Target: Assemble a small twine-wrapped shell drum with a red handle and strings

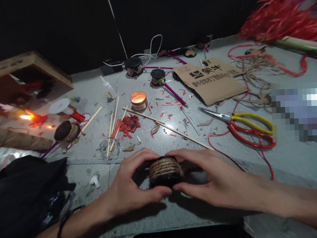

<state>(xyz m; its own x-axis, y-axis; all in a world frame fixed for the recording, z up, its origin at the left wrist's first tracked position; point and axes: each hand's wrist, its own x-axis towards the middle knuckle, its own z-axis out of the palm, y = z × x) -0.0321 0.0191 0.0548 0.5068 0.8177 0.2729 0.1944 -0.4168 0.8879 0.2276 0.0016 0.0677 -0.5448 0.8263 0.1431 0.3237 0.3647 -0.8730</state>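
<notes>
Between my two hands, low in the head view, is a small black drum-shaped piece (166,169) with several turns of brown twine around its side. My left hand (134,182) curls round its left side, thumb along the lower edge. From the right, my right hand (207,176) grips it the same way, with fingers on the top rim and thumb below. Both thumb tips nearly meet in front of it. A thin wooden stick (185,133) lies just beyond the hands. Red melted wax (129,125) sits further back, near a lit candle (138,100) in a tin.
Yellow-and-red-handled scissors (248,128) lie at right with red cord (224,134). Behind them are a cardboard sheet (211,82) and loose twine (258,70). Similar drums (158,77) stand at the back. At left are another flame (25,117), a spool (63,107) and black cloth (31,193).
</notes>
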